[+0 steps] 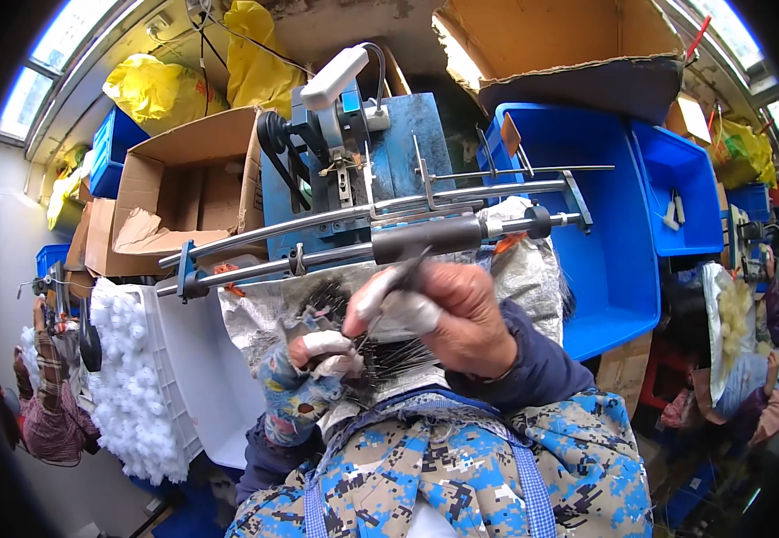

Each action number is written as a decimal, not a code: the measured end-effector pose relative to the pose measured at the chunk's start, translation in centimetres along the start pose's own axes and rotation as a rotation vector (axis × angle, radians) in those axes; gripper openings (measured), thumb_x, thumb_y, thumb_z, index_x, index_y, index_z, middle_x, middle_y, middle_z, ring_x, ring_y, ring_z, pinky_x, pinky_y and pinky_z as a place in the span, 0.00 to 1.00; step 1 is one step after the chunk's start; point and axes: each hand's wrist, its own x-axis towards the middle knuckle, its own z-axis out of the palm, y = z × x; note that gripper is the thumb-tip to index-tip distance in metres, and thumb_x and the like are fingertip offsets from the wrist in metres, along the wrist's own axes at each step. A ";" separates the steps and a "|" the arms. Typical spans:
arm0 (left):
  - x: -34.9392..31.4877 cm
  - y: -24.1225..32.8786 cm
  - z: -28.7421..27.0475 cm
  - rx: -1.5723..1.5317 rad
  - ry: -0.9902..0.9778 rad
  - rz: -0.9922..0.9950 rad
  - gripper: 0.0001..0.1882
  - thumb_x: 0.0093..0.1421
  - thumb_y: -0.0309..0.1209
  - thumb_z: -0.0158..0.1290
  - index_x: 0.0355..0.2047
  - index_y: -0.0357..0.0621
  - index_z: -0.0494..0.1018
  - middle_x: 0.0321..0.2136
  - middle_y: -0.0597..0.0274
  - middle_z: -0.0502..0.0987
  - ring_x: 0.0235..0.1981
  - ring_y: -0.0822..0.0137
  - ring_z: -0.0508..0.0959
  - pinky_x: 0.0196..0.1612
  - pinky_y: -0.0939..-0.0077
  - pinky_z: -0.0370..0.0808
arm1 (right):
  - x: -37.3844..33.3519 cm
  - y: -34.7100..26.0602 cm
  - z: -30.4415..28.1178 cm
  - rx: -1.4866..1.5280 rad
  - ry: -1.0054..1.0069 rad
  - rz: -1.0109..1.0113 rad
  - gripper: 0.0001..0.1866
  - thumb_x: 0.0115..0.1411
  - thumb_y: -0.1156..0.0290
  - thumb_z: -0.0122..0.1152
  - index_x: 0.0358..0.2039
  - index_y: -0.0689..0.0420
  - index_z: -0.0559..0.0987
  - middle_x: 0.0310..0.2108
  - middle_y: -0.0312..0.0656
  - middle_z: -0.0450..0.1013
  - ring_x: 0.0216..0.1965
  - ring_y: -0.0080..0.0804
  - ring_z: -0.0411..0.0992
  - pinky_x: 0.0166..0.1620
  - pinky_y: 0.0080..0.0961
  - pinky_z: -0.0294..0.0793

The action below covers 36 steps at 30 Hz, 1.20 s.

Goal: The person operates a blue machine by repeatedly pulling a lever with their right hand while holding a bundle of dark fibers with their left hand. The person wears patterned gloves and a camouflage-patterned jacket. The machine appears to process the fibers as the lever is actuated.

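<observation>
My right hand, white tape round its thumb and a finger, is closed in a pinch on a small dark thin piece. What kind of piece it is does not show clearly. Just left of it and lower, my left hand has its taped fingers curled together at the edge of a patterned cloth cover. Whatever it grips is hidden. Both hands hover over loose black bristles, spread on a silvery-white sheet across my lap.
Ahead stands a blue machine with metal rods and a dark roller. White tufts fill a crate at left. A blue bin is at right, cardboard boxes behind. Other people work at the far left and right.
</observation>
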 end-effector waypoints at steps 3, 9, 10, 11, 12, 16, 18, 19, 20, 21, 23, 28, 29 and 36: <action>0.0 -2.1 -3.3 0.723 -0.017 0.209 0.12 0.48 0.22 0.58 0.35 0.41 0.73 0.25 0.61 0.75 0.26 0.68 0.76 0.26 0.79 0.73 | 2.0 -4.7 -4.0 -0.287 0.155 0.054 0.09 0.60 0.76 0.49 0.38 0.65 0.74 0.24 0.39 0.72 0.25 0.24 0.70 0.30 0.23 0.70; -0.6 -6.5 -4.6 0.968 -0.029 0.020 0.14 0.41 0.21 0.57 0.32 0.42 0.74 0.24 0.57 0.74 0.27 0.57 0.75 0.30 0.70 0.71 | 10.4 3.1 -10.3 -1.875 0.082 -0.135 0.09 0.50 0.74 0.50 0.31 0.58 0.78 0.31 0.46 0.71 0.35 0.40 0.71 0.36 0.34 0.69; -0.3 -6.8 -5.0 0.979 -0.057 0.053 0.14 0.41 0.21 0.57 0.32 0.42 0.74 0.25 0.57 0.74 0.27 0.57 0.75 0.29 0.70 0.71 | 11.0 3.9 -10.9 -1.929 0.078 -0.088 0.09 0.50 0.73 0.50 0.30 0.58 0.78 0.33 0.46 0.70 0.37 0.40 0.70 0.37 0.35 0.68; 0.0 -6.9 -5.4 0.993 -0.082 0.083 0.14 0.41 0.20 0.56 0.32 0.42 0.74 0.25 0.56 0.73 0.27 0.57 0.75 0.29 0.70 0.71 | 11.5 4.5 -11.3 -1.978 0.071 -0.043 0.09 0.50 0.73 0.51 0.30 0.58 0.77 0.35 0.46 0.70 0.38 0.41 0.69 0.38 0.35 0.68; 0.2 -6.9 -5.6 0.934 -0.070 0.094 0.14 0.41 0.21 0.56 0.32 0.42 0.75 0.25 0.57 0.73 0.26 0.58 0.75 0.28 0.69 0.70 | 11.8 4.9 -11.7 -2.027 0.065 0.004 0.09 0.50 0.72 0.51 0.30 0.57 0.77 0.37 0.47 0.69 0.40 0.41 0.69 0.39 0.36 0.67; -0.4 -5.7 -6.2 0.755 0.017 0.001 0.14 0.43 0.21 0.55 0.33 0.43 0.75 0.24 0.57 0.72 0.24 0.61 0.74 0.25 0.71 0.69 | 12.2 5.9 -11.8 -1.981 0.075 -0.005 0.08 0.50 0.73 0.51 0.30 0.58 0.76 0.37 0.47 0.69 0.39 0.42 0.69 0.38 0.38 0.67; -0.5 -5.7 -6.4 0.779 0.055 0.053 0.13 0.44 0.21 0.54 0.33 0.42 0.75 0.23 0.59 0.72 0.22 0.64 0.73 0.24 0.73 0.68 | 12.0 6.1 -11.8 -1.975 0.102 -0.060 0.07 0.50 0.74 0.49 0.28 0.57 0.75 0.34 0.46 0.69 0.37 0.41 0.69 0.38 0.37 0.68; -0.5 -5.4 -6.3 0.769 0.085 0.048 0.13 0.44 0.22 0.54 0.33 0.43 0.75 0.23 0.59 0.72 0.22 0.65 0.73 0.24 0.74 0.68 | 11.9 6.1 -11.8 -1.976 0.103 -0.066 0.07 0.50 0.74 0.49 0.28 0.57 0.75 0.34 0.46 0.70 0.37 0.41 0.69 0.38 0.37 0.68; -0.5 -4.8 -6.1 0.758 0.115 0.043 0.12 0.45 0.22 0.54 0.33 0.43 0.75 0.23 0.60 0.72 0.22 0.65 0.73 0.24 0.74 0.68 | 11.9 6.2 -11.9 -1.978 0.105 -0.072 0.06 0.50 0.74 0.49 0.28 0.57 0.75 0.34 0.45 0.70 0.37 0.41 0.69 0.38 0.37 0.68; -0.5 -4.1 -5.7 0.746 0.144 0.038 0.12 0.45 0.22 0.54 0.33 0.43 0.75 0.23 0.60 0.72 0.22 0.66 0.73 0.24 0.74 0.68 | 11.8 6.2 -12.0 -1.979 0.106 -0.078 0.06 0.50 0.74 0.49 0.28 0.57 0.75 0.34 0.45 0.70 0.37 0.41 0.69 0.37 0.36 0.68; -0.7 -3.7 -5.2 0.569 0.300 0.080 0.09 0.48 0.20 0.55 0.32 0.37 0.74 0.21 0.58 0.76 0.22 0.69 0.76 0.29 0.78 0.73 | 11.9 6.1 -11.7 -1.988 0.068 -0.026 0.08 0.49 0.73 0.51 0.30 0.57 0.76 0.36 0.45 0.71 0.39 0.41 0.69 0.38 0.36 0.67; -2.4 -5.6 -6.1 0.634 0.428 0.126 0.11 0.51 0.26 0.57 0.35 0.37 0.74 0.28 0.58 0.77 0.27 0.68 0.77 0.32 0.76 0.73 | 11.9 5.7 -11.4 -2.005 0.056 0.023 0.09 0.49 0.73 0.52 0.31 0.57 0.76 0.37 0.44 0.71 0.40 0.40 0.69 0.39 0.36 0.67; -2.4 -5.6 -6.1 0.625 0.438 0.130 0.13 0.49 0.29 0.59 0.35 0.39 0.75 0.30 0.58 0.77 0.26 0.67 0.76 0.31 0.74 0.72 | 12.0 5.8 -11.4 -2.007 0.060 0.023 0.09 0.49 0.73 0.52 0.31 0.57 0.76 0.37 0.44 0.71 0.40 0.40 0.69 0.39 0.37 0.67; -1.9 -4.4 -3.7 0.255 0.493 0.010 0.06 0.54 0.20 0.53 0.33 0.35 0.72 0.24 0.57 0.77 0.27 0.71 0.77 0.33 0.80 0.73 | 12.0 6.1 -11.7 -1.957 0.070 0.027 0.08 0.50 0.72 0.50 0.30 0.56 0.76 0.37 0.44 0.71 0.40 0.41 0.69 0.39 0.37 0.67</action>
